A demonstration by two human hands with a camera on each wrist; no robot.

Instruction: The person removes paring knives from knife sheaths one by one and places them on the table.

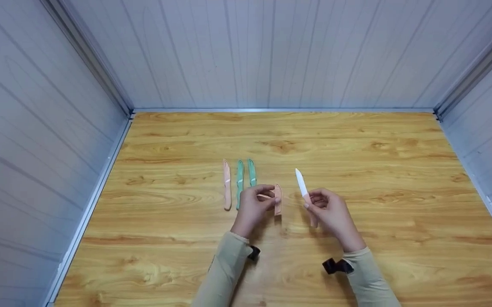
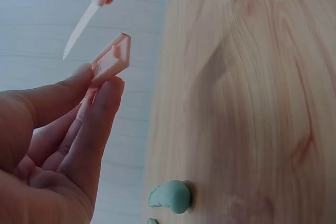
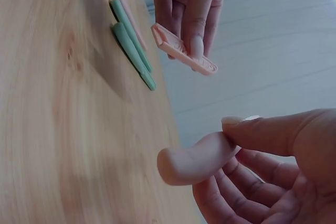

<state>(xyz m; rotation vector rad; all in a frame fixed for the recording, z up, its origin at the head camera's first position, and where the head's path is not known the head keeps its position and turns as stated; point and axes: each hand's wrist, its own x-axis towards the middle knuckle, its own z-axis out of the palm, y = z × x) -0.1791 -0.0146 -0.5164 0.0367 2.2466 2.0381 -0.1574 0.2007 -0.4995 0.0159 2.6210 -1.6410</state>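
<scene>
My left hand (image 1: pixel 254 207) pinches a pink knife sheath (image 1: pixel 278 200) between thumb and fingers. The sheath's open end shows in the left wrist view, where the pink sheath (image 2: pixel 113 60) tilts up above the fingertips. To its right, my right hand (image 1: pixel 329 211) holds a paring knife by its pink handle (image 3: pixel 197 160). The white blade (image 1: pixel 301 181) is bare and points away toward the back wall. Knife and sheath are apart, both held above the table.
Left of my hands, a sheathed pink knife (image 1: pixel 227 187) and two sheathed green knives (image 1: pixel 240 177) (image 1: pixel 251 170) lie side by side on the wooden table (image 1: pixel 356 149). The nearest green one is partly hidden by my left hand. Pale panel walls (image 1: pixel 280 55) enclose the back and sides.
</scene>
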